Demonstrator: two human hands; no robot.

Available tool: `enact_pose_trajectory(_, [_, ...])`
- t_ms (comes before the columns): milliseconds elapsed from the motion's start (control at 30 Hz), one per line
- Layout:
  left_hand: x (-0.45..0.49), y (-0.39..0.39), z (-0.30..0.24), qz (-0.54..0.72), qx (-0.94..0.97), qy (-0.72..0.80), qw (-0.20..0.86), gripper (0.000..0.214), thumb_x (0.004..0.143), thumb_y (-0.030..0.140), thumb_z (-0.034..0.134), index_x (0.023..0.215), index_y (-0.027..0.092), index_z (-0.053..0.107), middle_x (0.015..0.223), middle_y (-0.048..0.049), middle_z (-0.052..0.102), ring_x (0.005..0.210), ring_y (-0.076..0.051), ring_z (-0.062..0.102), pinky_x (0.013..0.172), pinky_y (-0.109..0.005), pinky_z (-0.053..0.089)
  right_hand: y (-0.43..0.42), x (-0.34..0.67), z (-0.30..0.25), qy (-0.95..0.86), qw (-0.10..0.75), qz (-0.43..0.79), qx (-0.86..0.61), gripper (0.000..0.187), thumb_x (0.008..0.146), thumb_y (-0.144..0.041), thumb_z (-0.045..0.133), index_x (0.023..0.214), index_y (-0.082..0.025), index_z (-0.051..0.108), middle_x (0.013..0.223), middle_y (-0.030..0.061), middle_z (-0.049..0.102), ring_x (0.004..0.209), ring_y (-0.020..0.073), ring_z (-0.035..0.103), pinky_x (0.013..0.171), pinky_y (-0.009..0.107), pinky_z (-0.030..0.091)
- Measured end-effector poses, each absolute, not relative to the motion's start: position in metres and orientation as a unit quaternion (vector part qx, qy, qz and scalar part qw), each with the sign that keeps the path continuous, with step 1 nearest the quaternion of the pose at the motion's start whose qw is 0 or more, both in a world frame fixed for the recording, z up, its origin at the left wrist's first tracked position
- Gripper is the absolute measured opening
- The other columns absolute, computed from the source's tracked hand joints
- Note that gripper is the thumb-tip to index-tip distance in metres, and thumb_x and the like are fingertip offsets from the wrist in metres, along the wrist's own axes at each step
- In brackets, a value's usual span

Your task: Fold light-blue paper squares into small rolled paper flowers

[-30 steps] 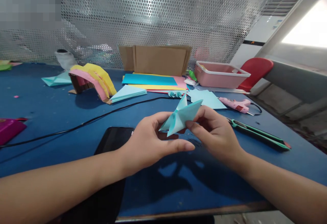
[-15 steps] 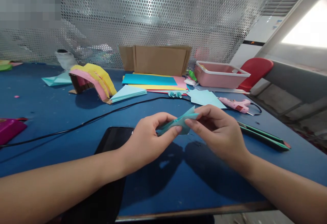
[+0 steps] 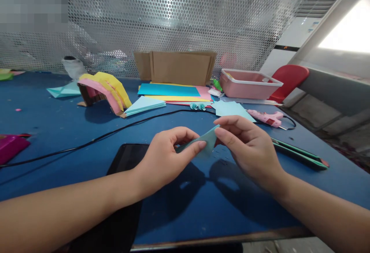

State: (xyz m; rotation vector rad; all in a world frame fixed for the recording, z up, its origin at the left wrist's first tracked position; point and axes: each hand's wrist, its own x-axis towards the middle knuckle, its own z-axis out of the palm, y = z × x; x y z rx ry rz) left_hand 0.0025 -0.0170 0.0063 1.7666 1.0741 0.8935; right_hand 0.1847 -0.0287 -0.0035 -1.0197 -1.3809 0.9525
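A folded light-teal paper piece (image 3: 207, 140) hangs a little above the blue table (image 3: 72, 129), pressed flat between both hands. My left hand (image 3: 166, 158) pinches its left end with thumb and fingers. My right hand (image 3: 248, 149) pinches its right, upper end. A black phone (image 3: 127, 158) lies on the table just left of my left hand, partly under my forearm.
A black cable (image 3: 95, 139) crosses the table behind the hands. A green utility knife (image 3: 297, 154) and a pink glue gun (image 3: 264, 117) lie to the right. Coloured paper sheets (image 3: 170, 91), cardboard (image 3: 179, 67), a pink tray (image 3: 248, 84) and a yellow-pink paper arch (image 3: 105, 89) stand further back.
The paper piece stood open with spread points a second ago; both hands have since squeezed it flat and tilted it, the right hand rising slightly.
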Motion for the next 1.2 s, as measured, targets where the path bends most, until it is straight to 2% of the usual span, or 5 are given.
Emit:
enact_pose_trajectory(400, [0.004,-0.016,0.007,0.36,0.646,0.43,0.517,0.025,0.075,0.04,0.072,0.065,0.018,0.065,0.061,0.0028,0.06,0.056,-0.011,0.048,0.054,-0.023,0.036,-0.027,0.186,-0.003,-0.581,0.579,0.383,-0.425,0.027,0.079,-0.023,0.07,0.102,-0.026,0.056,0.077,-0.003,0.063,0.071,0.0125,0.062,0.065,0.023,0.051])
enact_pose_trajectory(533, [0.005,-0.013,0.006,0.401,0.581,0.435,0.559,0.024,0.071,0.037,0.077,0.064,0.018,0.065,0.06,0.0041,0.057,0.058,-0.01,0.048,0.056,-0.022,0.038,-0.028,0.184,-0.001,-0.629,0.488,0.42,-0.436,0.022,0.073,-0.029,0.076,0.085,-0.022,0.059,0.072,-0.0025,0.058,0.065,0.0128,0.056,0.058,0.023,0.046])
enact_pose_trajectory(667, [0.005,-0.01,0.003,0.424,0.516,0.417,0.616,0.019,0.07,0.033,0.079,0.066,0.02,0.066,0.067,0.005,0.063,0.066,-0.01,0.056,0.066,-0.022,0.046,-0.028,0.185,-0.001,-0.661,0.415,0.42,-0.463,0.021,0.08,-0.035,0.067,0.072,-0.019,0.058,0.065,-0.0016,0.055,0.058,0.0116,0.05,0.054,0.024,0.041])
enact_pose_trajectory(967, [0.011,-0.013,0.009,0.41,0.527,0.36,0.651,0.018,0.075,0.026,0.076,0.061,0.018,0.068,0.06,0.006,0.064,0.06,-0.005,0.054,0.062,-0.016,0.042,-0.032,0.184,0.0,-0.685,0.426,0.414,-0.422,0.01,0.079,-0.025,0.059,0.076,-0.016,0.061,0.067,-0.0001,0.057,0.06,0.0115,0.051,0.055,0.024,0.042])
enact_pose_trajectory(1200, [0.007,-0.013,0.013,0.446,0.523,0.404,0.603,0.025,0.072,0.033,0.077,0.06,0.016,0.064,0.053,0.0084,0.049,0.051,-0.004,0.037,0.049,-0.016,0.031,-0.025,0.187,0.007,-0.639,0.472,0.416,-0.443,0.014,0.078,-0.028,0.064,0.072,-0.017,0.058,0.06,-0.0019,0.056,0.052,0.0101,0.053,0.049,0.022,0.046])
